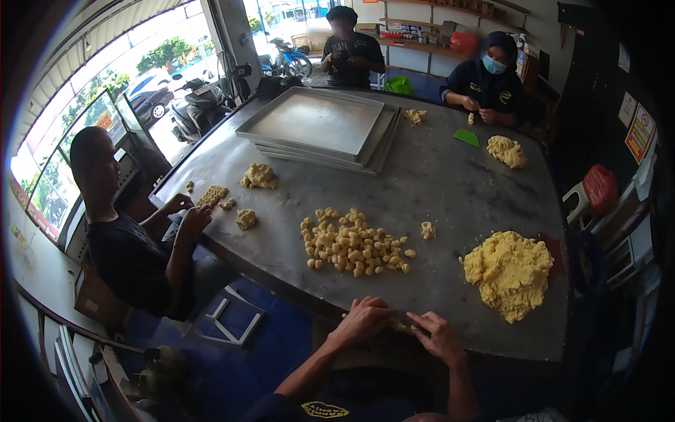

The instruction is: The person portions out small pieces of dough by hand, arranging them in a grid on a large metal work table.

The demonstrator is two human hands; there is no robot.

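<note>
At the table's near edge, my left hand (368, 321) is closed, fingers curled over a small strip of pale yellow dough (403, 328). My right hand (437, 336) pinches the other end of this strip with thumb and fingers; much of the dough is hidden by both hands. Just beyond them lies a spread pile of small rounded dough balls (351, 243). One small loose lump of dough (427, 230) sits to the right of that pile. Farther right is a large crumbly mound of yellow dough (510, 274), near my right hand.
Stacked metal trays (316, 123) occupy the far part of the metal table (436, 190). A person at the left (119, 225) handles dough pieces; a masked person (485, 81) works at the far right beside a green scraper (466, 138). Another person (351, 53) stands behind the trays.
</note>
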